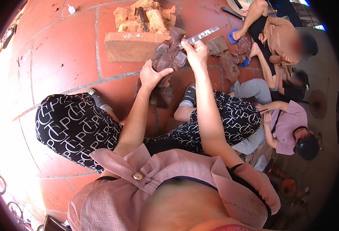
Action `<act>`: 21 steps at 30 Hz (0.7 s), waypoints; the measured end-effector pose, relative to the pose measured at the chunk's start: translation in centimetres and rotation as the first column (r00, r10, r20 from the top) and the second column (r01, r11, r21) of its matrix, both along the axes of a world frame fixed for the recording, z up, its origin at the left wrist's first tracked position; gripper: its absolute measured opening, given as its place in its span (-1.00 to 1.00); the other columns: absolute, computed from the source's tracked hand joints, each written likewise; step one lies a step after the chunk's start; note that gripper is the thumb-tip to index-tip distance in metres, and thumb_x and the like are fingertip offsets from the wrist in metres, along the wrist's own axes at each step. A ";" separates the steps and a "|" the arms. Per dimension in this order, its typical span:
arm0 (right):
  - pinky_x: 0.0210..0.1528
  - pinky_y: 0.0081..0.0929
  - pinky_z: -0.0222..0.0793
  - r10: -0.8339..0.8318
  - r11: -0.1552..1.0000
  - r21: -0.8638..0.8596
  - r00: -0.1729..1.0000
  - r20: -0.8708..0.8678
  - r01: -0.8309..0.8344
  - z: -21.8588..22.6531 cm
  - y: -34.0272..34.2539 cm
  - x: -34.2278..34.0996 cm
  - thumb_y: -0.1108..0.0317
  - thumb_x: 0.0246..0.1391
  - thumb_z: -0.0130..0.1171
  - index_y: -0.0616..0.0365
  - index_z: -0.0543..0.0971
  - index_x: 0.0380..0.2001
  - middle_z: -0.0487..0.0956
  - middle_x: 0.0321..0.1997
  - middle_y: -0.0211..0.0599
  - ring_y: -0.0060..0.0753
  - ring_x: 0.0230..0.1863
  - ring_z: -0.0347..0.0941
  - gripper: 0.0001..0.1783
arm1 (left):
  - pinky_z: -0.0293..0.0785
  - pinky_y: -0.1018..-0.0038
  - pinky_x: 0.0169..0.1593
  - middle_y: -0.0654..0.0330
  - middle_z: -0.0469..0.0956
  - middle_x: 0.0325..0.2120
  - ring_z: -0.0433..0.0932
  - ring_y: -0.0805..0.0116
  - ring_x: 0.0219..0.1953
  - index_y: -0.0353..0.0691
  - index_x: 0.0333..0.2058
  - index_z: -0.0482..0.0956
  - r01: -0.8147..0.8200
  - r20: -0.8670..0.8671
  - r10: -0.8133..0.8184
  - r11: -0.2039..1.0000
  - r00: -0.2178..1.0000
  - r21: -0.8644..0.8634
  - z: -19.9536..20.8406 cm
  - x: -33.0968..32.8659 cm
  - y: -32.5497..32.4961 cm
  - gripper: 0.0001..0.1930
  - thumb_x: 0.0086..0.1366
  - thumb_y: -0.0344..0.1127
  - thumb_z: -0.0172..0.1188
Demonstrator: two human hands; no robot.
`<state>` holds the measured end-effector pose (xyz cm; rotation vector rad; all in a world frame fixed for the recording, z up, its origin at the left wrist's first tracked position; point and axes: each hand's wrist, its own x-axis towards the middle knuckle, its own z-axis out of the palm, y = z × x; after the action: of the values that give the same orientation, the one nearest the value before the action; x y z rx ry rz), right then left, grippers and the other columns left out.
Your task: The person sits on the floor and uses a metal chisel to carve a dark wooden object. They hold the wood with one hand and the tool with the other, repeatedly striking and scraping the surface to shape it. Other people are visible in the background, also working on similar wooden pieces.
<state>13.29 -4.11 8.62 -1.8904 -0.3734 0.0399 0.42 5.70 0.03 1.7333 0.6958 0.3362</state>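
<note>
Nearest of all, a pink shirt (119, 184) with one round button, and below it patterned black-and-white trousers (67, 131), knees set wide. Follow the forearms out, and there's the dark wood carving (164, 61), between the feet, over the red tile floor (61, 73)! The left grip (152, 77) cups its near-left side, thumb stretched across the wood, fingertips partly hidden. The right grip (196, 56) is up at the top right, thumb and forefinger pinching one end of a pale flat strip (204, 34), the free end pointing away. Abrasive or metal? I can't tell.

It looks like surface work on the carving, and technique should count: left palm firm and clear of the strip's path, strip laid flat, light strokes along the grain, easing off over raised details.

Just beyond, a thick wooden block (129, 50) bears a lighter, ornate carving (131, 17), a dark-handled tool (143, 19) leaning against it. Off to the right, rough brown wood pieces (229, 65); past them, a co-worker in a tan top (289, 34), a co-worker in a pink top (291, 121), and a round fan (317, 104).

Now the lettering: white handwriting runs along the block's upper edge, and large white letters repeat all over the trousers. No label shows on the dark carving.
</note>
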 end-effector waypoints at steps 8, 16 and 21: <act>-0.49 -0.51 0.35 -0.013 0.994 -0.106 0.997 0.073 0.020 0.4 0.1 0.2 0.41 -0.14 0.32 0.27 0.57 -0.50 0.57 -0.59 -0.30 -0.58 -0.60 0.43 -0.83 | 0.41 0.25 -0.06 -0.07 0.55 -0.25 0.52 0.03 -0.15 -0.36 -0.23 0.49 -0.001 0.014 0.001 1.000 1.000 -0.011 -0.2 0.1 -0.1 -0.18 -0.34 0.23 0.45; -0.48 -0.49 0.36 -0.048 0.993 -0.105 0.990 0.134 0.062 -0.5 -0.4 0.9 0.39 -0.17 0.32 0.28 0.57 -0.56 0.55 -0.67 -0.28 -0.51 -0.61 0.47 -0.83 | 0.42 0.24 -0.09 -0.09 0.56 -0.28 0.53 0.02 -0.17 -0.37 -0.27 0.50 -0.003 0.003 0.003 1.000 1.000 0.014 0.0 0.1 -0.2 -0.19 -0.35 0.24 0.45; -0.48 -0.49 0.36 -0.049 0.994 -0.090 0.995 0.090 0.057 0.4 0.1 0.3 0.41 -0.18 0.32 0.28 0.58 -0.56 0.58 -0.63 -0.25 -0.50 -0.60 0.48 -0.84 | 0.41 0.25 -0.05 -0.07 0.55 -0.26 0.52 0.04 -0.15 -0.35 -0.23 0.50 0.008 -0.019 -0.008 1.000 1.000 0.004 -0.1 0.1 -0.1 -0.18 -0.35 0.24 0.46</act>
<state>13.62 -4.03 9.00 -1.9972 -0.3868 -0.0630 0.52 5.58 -0.05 1.7445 0.7017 0.3159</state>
